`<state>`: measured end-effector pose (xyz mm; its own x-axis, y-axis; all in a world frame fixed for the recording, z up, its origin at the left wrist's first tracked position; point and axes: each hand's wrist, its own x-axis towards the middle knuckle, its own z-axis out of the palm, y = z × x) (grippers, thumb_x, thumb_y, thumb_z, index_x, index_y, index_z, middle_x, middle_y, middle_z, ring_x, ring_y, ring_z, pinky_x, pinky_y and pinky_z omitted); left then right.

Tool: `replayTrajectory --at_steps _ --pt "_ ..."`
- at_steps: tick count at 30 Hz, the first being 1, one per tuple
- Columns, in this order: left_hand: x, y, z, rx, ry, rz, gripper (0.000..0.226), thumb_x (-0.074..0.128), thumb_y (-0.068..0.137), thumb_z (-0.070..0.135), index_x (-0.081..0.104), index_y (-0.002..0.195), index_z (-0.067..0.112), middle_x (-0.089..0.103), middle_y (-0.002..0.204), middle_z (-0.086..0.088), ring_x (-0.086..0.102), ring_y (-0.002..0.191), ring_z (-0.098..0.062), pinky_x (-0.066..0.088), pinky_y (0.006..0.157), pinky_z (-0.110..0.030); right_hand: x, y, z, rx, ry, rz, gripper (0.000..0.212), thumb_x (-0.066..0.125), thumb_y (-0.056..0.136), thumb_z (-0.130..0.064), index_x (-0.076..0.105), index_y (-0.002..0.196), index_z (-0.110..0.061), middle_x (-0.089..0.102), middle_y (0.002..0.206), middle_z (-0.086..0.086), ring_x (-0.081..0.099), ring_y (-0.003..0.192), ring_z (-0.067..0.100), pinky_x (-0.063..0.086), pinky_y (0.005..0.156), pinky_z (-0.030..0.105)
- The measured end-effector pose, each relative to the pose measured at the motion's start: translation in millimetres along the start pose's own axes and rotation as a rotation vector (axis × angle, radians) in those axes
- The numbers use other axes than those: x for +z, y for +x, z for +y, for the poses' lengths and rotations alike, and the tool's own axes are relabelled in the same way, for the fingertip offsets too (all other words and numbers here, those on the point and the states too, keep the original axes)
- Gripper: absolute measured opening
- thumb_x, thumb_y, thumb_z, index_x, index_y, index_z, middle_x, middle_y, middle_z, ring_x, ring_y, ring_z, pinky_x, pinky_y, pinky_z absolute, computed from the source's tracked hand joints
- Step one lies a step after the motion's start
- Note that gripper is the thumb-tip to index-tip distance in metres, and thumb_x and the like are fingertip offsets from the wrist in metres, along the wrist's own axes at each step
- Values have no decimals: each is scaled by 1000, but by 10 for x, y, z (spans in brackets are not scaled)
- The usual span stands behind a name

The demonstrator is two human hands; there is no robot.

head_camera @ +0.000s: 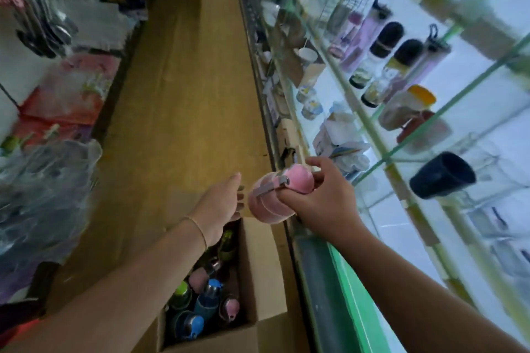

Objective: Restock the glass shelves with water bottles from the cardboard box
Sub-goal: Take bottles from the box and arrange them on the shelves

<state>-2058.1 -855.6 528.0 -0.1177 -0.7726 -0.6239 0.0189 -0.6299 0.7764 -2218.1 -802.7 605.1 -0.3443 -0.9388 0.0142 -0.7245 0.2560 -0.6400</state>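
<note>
Right hand (pixel 321 198) curled round a pink water bottle (pixel 279 193), fingers wrapped over its rounded cap end, thumb up top; bottle held in the air, tilted, just above the far edge of the cardboard box (pixel 258 272) and close beside the glass shelves (pixel 401 152). Left hand (pixel 220 203) beside the bottle, fingers straight and loose, gripping nothing; fingertips near the bottle's body, contact unclear. Thin band on the left wrist. Box sits on the wooden floor (pixel 183 94) against the shelf base, flaps open, holding more bottles with green, blue and pink caps. Shelves carry dark-capped bottles (pixel 384 46), cups and a dark mug (pixel 441 175). Picture blurred.
</note>
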Motion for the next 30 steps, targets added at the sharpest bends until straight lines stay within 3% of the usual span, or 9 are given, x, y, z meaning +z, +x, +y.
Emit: replayTrajectory --at_steps 4,7,12,17,21,23,30 --pt "616 -634 476 135 -5 -128 38 43 98 45 59 92 10 56 89 -9 53 81 -24 46 74 -38 -1022 -202 -74 -21 41 172 68 84 60 -40 55 121 -33 68 88 -13 64 83 7 53 78 27" --pt "1133 -1232 800 270 -16 -273 36 41 100 42 54 86 13 52 80 -9 48 75 -23 42 66 -35 -1798 -464 -73 -35 49 305 65 84 62 -39 56 120 -33 66 85 -16 61 78 -4 47 69 12" --pt "1899 -2103 1082 470 74 -420 37 42 98 44 60 95 12 58 92 -8 55 77 -22 42 71 -35 -2935 -944 -6 -16 69 469 64 82 59 -42 57 117 -34 67 83 -12 64 81 8 52 74 30" --pt "2564 -2881 1138 579 165 -587 41 42 97 47 60 100 11 61 99 -13 56 84 -24 42 77 -38 -3894 -1440 151 35 133 634 70 79 39 -53 63 104 -32 69 88 -5 68 83 15 59 77 41" --pt "3021 -3427 1047 624 232 -689 41 42 97 46 59 111 12 64 112 -13 63 100 -29 48 90 -41 -4496 -1944 323 66 148 737 65 84 45 -47 66 106 -30 68 99 -4 66 89 15 56 68 31" --pt "3245 -3663 971 643 268 -749 40 41 97 46 59 112 13 63 116 -15 61 107 -32 46 95 -45 -4741 -2204 431 89 141 777 68 82 42 -50 67 105 -30 69 101 -3 67 89 16 58 73 35" --pt "3958 -4385 577 593 356 -1051 41 38 98 46 60 109 14 66 110 -12 63 103 -28 50 92 -45 -5362 -3074 844 177 151 908 55 85 41 -46 72 89 -22 73 91 -2 72 84 15 62 73 38"
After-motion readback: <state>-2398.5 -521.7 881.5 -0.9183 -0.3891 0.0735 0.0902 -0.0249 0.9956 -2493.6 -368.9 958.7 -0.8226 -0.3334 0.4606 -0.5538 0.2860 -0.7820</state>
